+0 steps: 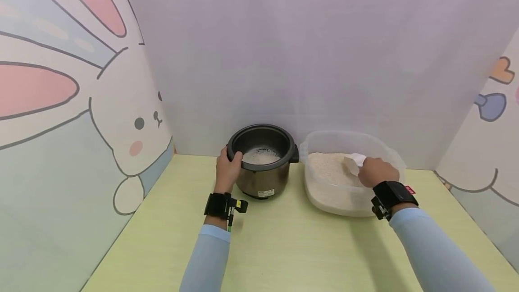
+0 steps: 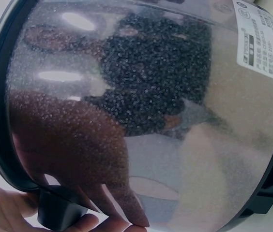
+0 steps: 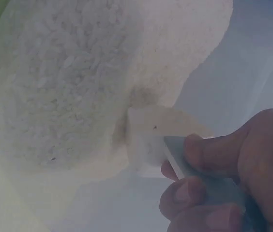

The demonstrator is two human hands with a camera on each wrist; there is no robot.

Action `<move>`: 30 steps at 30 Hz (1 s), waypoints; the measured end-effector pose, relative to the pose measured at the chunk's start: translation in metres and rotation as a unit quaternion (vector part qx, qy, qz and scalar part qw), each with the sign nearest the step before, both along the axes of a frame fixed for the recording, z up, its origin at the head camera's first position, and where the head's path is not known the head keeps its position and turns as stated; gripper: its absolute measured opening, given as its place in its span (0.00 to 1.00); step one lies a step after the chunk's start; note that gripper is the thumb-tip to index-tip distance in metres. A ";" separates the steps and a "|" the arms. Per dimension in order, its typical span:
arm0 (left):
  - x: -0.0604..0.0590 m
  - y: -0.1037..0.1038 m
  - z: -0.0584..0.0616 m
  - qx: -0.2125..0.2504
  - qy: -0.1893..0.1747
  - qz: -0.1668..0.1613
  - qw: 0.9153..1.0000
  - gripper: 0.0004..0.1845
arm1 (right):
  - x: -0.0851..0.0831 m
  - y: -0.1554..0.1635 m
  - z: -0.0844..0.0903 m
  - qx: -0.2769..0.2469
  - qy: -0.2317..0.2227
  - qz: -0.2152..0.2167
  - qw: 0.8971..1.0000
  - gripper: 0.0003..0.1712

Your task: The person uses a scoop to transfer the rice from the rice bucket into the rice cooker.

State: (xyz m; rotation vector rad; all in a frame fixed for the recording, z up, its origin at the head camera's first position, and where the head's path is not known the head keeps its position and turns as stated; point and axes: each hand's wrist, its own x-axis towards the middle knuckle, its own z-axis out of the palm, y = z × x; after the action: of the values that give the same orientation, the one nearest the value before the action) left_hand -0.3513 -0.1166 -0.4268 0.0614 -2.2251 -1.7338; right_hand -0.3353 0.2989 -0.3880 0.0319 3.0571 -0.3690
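A dark rice cooker [image 1: 263,179] stands lidless on the table, with white rice [image 1: 261,157] at the bottom of its pot. My left hand [image 1: 228,170] grips its left side, thumb over the rim; in the left wrist view the fingers curl about the black side handle [image 2: 59,212]. To the right, a translucent plastic tub [image 1: 352,138] holds a bed of rice [image 1: 328,166]. Over the tub, my right hand [image 1: 377,172] holds a white scoop [image 1: 356,160] by its handle. The scoop's edge meets the rice in the right wrist view [image 3: 148,137].
Cooker and tub stand side by side on a pale green table [image 1: 275,247], close to the back curtain [image 1: 284,57]. Printed cartoon panels [image 1: 134,148] border the left and right sides. The cooker's right handle [image 1: 295,153] nearly meets the tub's rim.
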 end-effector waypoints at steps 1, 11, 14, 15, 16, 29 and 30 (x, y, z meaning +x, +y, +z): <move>0.000 0.000 0.000 0.001 0.001 0.000 1.000 0.34 | 0.000 0.000 0.000 -0.001 -0.008 0.003 1.000 0.16; 0.002 0.000 0.004 0.001 0.002 0.001 1.000 0.34 | 0.001 -0.010 0.011 0.001 -0.026 0.037 0.999 0.17; 0.003 -0.001 0.006 -0.001 0.000 0.005 1.000 0.34 | 0.001 -0.016 0.015 -0.001 -0.032 0.036 0.999 0.16; 0.003 -0.001 0.006 0.000 0.000 0.004 1.000 0.34 | 0.001 -0.018 0.015 -0.001 -0.034 0.036 0.999 0.16; 0.003 -0.001 0.006 0.000 -0.002 0.006 1.000 0.34 | 0.001 -0.019 0.015 -0.001 -0.037 0.036 0.999 0.15; 0.000 0.002 0.002 0.006 -0.007 0.006 1.000 0.36 | 0.003 -0.032 0.014 -0.017 -0.060 0.064 0.996 0.23; 0.000 0.002 0.002 0.005 -0.007 0.006 1.000 0.35 | 0.003 -0.031 0.013 -0.020 -0.061 0.064 0.996 0.23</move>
State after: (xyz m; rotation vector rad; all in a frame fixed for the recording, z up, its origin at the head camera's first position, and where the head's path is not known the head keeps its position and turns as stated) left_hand -0.3511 -0.1143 -0.4249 0.0894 -2.2211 -1.7420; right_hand -0.3322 0.2675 -0.3751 -0.1386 2.9114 -0.4041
